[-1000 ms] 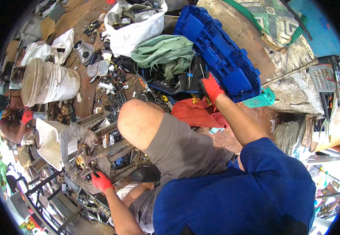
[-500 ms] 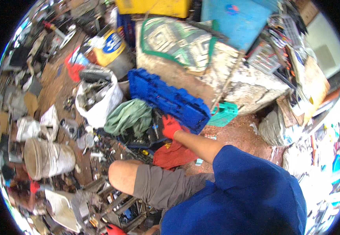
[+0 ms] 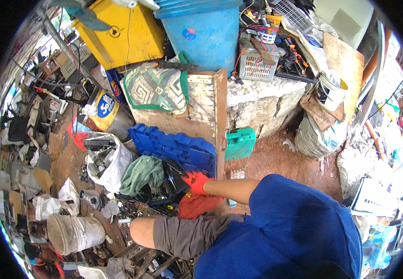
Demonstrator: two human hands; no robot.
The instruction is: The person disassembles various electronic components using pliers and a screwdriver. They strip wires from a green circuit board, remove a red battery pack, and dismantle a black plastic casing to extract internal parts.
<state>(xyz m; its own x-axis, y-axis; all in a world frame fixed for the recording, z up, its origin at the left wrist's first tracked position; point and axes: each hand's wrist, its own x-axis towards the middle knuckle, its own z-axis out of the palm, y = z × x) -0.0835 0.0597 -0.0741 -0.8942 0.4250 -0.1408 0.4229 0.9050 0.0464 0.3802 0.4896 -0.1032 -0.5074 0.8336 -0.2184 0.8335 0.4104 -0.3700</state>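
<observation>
My right hand (image 3: pixel 196 182), in a red glove, reaches to the near right side of an open blue plastic case (image 3: pixel 173 148). Its fingers are bent together at a thin, dark piece with a yellowish end, too small to name. The case's lid leans up against a worn wooden board. Inside its dark tray (image 3: pixel 170 186) lie tools I cannot make out one by one. A crumpled green cloth (image 3: pixel 142 176) covers the tray's left part. Below my right wrist lies a red cloth (image 3: pixel 197 205). My left hand is out of the picture.
A white sack (image 3: pixel 111 162) of scrap and a dirty white bucket (image 3: pixel 73 232) stand at the left, among scattered parts. A green case (image 3: pixel 240 144) stands right of the board. Behind are yellow (image 3: pixel 122 35) and blue (image 3: pixel 201 32) bins. Another person (image 3: pixel 41 255) shows at the lower left.
The view has shifted, showing more of the bins and shelf. My right hand has drawn back from inside the case to its near edge. A red glove at the lower edge has left the picture.
</observation>
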